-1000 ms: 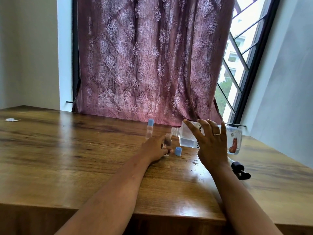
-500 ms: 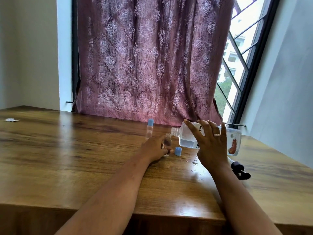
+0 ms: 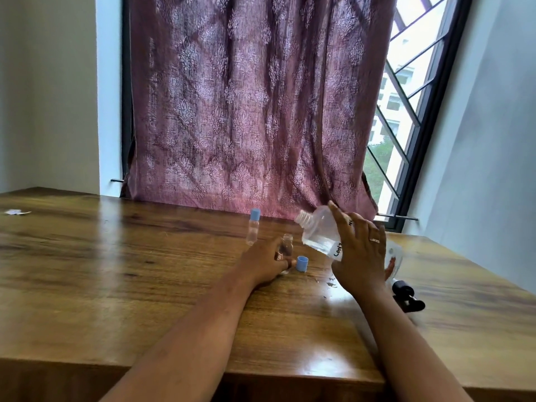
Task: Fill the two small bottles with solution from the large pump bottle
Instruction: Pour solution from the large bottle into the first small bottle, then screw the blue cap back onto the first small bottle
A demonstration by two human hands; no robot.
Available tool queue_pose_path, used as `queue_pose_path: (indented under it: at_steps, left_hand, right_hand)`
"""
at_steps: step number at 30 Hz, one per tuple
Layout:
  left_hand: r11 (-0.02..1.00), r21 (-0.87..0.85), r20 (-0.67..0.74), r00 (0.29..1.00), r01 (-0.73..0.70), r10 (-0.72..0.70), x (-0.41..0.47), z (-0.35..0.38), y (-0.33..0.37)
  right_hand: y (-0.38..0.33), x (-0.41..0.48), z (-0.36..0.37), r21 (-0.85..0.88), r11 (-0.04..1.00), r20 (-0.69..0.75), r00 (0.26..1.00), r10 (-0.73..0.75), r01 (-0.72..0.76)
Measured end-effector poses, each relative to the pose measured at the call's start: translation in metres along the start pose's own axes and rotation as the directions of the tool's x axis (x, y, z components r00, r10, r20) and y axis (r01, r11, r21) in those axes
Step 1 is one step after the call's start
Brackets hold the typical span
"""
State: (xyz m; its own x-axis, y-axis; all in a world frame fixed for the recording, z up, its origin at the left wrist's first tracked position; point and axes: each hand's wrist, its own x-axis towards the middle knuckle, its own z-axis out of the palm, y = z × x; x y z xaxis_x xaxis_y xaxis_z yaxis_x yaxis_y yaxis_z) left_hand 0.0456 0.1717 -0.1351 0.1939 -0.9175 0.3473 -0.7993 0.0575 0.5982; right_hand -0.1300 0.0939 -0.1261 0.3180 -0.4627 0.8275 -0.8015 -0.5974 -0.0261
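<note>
My right hand (image 3: 358, 256) grips the large clear bottle (image 3: 319, 232), which has no pump on it. The bottle is tilted with its open neck pointing up and left, apart from the small bottle. Clear liquid sits in its lower part. My left hand (image 3: 264, 261) holds a small open bottle (image 3: 287, 246) upright on the wooden table (image 3: 116, 271). That bottle's blue cap (image 3: 302, 263) lies just to its right. A second small bottle with a blue cap (image 3: 253, 227) stands behind, untouched.
The black pump head (image 3: 407, 295) lies on the table to the right of my right arm. Small wet spots (image 3: 330, 281) mark the wood near my right wrist. A patterned curtain (image 3: 246, 111) hangs behind the table. A scrap of paper (image 3: 14, 212) lies far left.
My right hand has tipped the large bottle back, so its neck has risen up and away from the small bottle's mouth. My left hand has stayed on the small bottle.
</note>
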Motion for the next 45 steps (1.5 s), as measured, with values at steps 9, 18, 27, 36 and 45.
queue_pose_path:
  at_steps: [9, 18, 27, 36, 45]
  left_hand:
    - [0.998, -0.032, 0.013, 0.999, 0.047, -0.047, 0.004, 0.005, -0.004]
    - [0.997, -0.059, 0.001, 0.999, 0.051, -0.051, 0.006, 0.008, -0.005]
    - [0.991, -0.129, -0.011, 0.999, 0.037, -0.039, 0.006, 0.008, -0.007]
    - [0.98, -0.192, -0.03, 0.998, 0.046, -0.052, 0.007, 0.007, -0.009]
    - [0.982, -0.14, 0.058, 0.991, 0.124, -0.117, 0.006, 0.002, -0.011]
  right_hand:
    - [0.002, 0.008, -0.008, 0.519, 0.834, -0.159, 0.937, 0.311, -0.188]
    - [0.005, 0.005, 0.004, 0.72, 0.619, 0.024, 0.903, 0.428, -0.313]
    - [0.014, 0.004, 0.005, 0.671, 0.612, 0.104, 0.871, 0.48, -0.418]
    - [0.02, 0.004, 0.001, 0.658, 0.618, 0.094, 0.861, 0.499, -0.43]
    - [-0.014, -0.002, -0.008, 0.451, 0.875, -0.418, 0.908, 0.036, 0.173]
